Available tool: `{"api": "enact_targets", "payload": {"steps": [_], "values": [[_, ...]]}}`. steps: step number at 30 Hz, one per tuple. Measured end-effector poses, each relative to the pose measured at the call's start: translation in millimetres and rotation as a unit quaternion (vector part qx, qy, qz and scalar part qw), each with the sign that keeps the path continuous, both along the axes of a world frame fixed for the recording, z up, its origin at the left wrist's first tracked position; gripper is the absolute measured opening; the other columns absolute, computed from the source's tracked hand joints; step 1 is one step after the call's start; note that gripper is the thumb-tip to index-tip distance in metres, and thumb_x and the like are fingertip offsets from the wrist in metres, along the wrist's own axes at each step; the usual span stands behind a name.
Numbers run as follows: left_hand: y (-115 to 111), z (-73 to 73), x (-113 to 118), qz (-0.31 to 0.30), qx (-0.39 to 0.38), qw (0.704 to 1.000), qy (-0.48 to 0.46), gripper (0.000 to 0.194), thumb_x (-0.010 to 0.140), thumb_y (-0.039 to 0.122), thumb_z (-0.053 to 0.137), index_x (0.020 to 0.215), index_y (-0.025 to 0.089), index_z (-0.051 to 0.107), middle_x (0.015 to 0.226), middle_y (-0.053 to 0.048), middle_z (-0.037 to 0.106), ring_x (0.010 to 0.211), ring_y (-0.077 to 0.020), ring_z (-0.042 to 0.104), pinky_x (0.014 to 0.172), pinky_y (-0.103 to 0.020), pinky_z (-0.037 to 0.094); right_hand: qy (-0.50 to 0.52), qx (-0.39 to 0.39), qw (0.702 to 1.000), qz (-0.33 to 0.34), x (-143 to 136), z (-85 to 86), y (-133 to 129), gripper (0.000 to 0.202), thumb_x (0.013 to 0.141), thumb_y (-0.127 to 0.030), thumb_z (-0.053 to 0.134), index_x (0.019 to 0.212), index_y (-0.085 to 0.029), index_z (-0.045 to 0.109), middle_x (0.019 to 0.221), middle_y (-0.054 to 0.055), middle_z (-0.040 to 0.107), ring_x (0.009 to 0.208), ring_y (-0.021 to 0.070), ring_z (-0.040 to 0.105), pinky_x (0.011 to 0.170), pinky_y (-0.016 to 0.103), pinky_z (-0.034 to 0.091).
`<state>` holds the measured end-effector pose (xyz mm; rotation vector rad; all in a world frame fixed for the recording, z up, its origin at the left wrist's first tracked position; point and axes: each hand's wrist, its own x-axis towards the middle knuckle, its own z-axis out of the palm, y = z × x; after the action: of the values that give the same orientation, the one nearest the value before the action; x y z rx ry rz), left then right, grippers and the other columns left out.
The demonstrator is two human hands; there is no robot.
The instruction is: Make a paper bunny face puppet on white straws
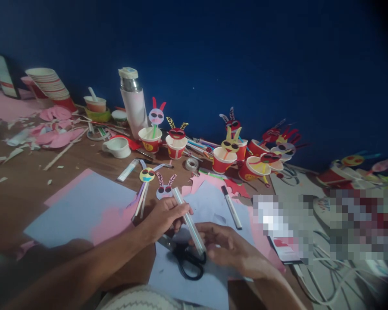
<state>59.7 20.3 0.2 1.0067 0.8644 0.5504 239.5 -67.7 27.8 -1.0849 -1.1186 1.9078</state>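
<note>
My left hand [168, 215] is closed around the upper part of a long pale translucent stick [190, 221], thumb across its front. The stick slants down to the right; its exact kind is unclear. My right hand [228, 247] is beside the stick's lower end, fingers loosely bent and apart from the thumb. Some of its fingertips pass behind the stick, so I cannot tell whether they touch it. Black-handled scissors [189, 267] lie beneath on white-blue paper [210, 292]. Just beyond my left hand lie a pale bunny-like paper face [164, 191] and a yellow paper face [147, 174] on sticks.
Red paper cups [224, 160] with paper faces line the wall. A flask [133, 103] and stacked cups [50, 84] stand behind. A marker [232, 207] lies right of the stick, a tape roll [192, 164] farther back. Pink paper scraps [58, 135] cover the left; cables [326, 275] lie right.
</note>
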Motion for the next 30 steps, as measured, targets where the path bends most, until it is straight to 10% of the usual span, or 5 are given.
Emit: {"api": "enact_targets", "payload": {"steps": [6, 30], "values": [[-1.6, 6.6, -1.6, -0.049, 0.09, 0.993, 0.054, 0.034, 0.074, 0.045, 0.057, 0.075, 0.011, 0.064, 0.043, 0.005, 0.047, 0.038, -0.0047, 0.04, 0.039, -0.016, 0.026, -0.093, 0.013, 0.992, -0.086, -13.4, -15.4, 11.9, 0.035, 0.075, -0.048, 0.061, 0.08, -0.014, 0.064, 0.062, -0.002, 0.05, 0.053, 0.0071, 0.036, 0.051, 0.021, 0.029], [-4.1, -1.7, -6.9, -0.141, 0.176, 0.971, 0.084, 0.035, 0.081, 0.045, 0.048, 0.077, 0.013, 0.061, 0.052, 0.004, 0.044, 0.045, -0.0066, 0.038, 0.044, -0.018, 0.028, -0.032, -0.055, 0.993, -0.1, -17.3, -30.1, 15.8, 0.034, 0.064, -0.046, 0.07, 0.06, -0.014, 0.059, 0.049, -0.005, 0.047, 0.044, 0.0053, 0.037, 0.045, 0.021, 0.028]]}}
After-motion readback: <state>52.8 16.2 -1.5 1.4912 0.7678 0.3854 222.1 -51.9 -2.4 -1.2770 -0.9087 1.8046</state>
